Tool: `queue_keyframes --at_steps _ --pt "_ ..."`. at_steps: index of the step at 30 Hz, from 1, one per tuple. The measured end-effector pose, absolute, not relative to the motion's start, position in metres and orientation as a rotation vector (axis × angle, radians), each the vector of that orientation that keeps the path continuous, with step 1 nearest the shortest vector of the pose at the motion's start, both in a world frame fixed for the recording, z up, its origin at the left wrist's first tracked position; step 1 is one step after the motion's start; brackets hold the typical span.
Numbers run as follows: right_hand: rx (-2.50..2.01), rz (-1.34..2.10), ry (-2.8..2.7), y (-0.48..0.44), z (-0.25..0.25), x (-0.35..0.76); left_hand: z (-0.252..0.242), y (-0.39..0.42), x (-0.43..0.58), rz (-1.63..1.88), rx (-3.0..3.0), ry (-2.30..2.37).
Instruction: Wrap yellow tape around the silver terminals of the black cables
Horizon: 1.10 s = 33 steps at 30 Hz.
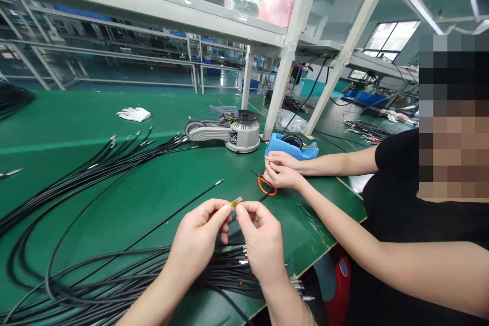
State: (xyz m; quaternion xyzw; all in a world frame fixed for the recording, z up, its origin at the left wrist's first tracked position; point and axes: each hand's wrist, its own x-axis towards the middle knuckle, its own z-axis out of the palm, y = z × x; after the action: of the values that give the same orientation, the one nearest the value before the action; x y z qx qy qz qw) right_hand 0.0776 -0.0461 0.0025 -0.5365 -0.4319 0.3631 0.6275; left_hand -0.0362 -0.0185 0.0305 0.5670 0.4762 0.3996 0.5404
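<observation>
My left hand (pixel 200 229) and my right hand (pixel 263 234) meet over the bench, fingertips pinched together at a small silver cable connector (pixel 239 199). A piece of amber tape (pixel 234 204) lies against the connector between my fingers and thumbs. How the cable runs on from there is hidden by my hands. Under my wrists lies a bundle of black cables (pixel 153 270) with metal ends. A single black cable with a silver tip (pixel 219 182) points up beside my left hand.
At right, a co-worker's hands (pixel 280 170) pinch something small near orange-handled scissors (pixel 267 186) and a blue tape dispenser (pixel 294 147). A grey round tape machine (pixel 240 132), a white glove (pixel 133 114) and more black cables (pixel 95 168) lie on the green bench. Shelf posts (pixel 290 51) rise behind.
</observation>
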Motion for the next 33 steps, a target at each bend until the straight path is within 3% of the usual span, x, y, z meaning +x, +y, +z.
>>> queue_keyframes --at_steps 8,20,28,33 --pt "-1.179 0.753 -1.120 -0.047 0.002 0.082 0.032 -0.015 -0.042 0.882 1.175 0.900" --pt "-0.891 0.409 -1.767 -0.047 0.017 0.117 0.038 -0.008 -0.062 0.481 0.984 0.641" --pt "-1.128 0.911 -1.379 -0.050 0.019 0.132 0.042 -0.019 -0.046 0.647 1.596 0.988" --pt "-1.241 1.005 -1.275 -0.054 0.022 0.131 0.044 -0.025 -0.038 0.571 1.684 0.956"
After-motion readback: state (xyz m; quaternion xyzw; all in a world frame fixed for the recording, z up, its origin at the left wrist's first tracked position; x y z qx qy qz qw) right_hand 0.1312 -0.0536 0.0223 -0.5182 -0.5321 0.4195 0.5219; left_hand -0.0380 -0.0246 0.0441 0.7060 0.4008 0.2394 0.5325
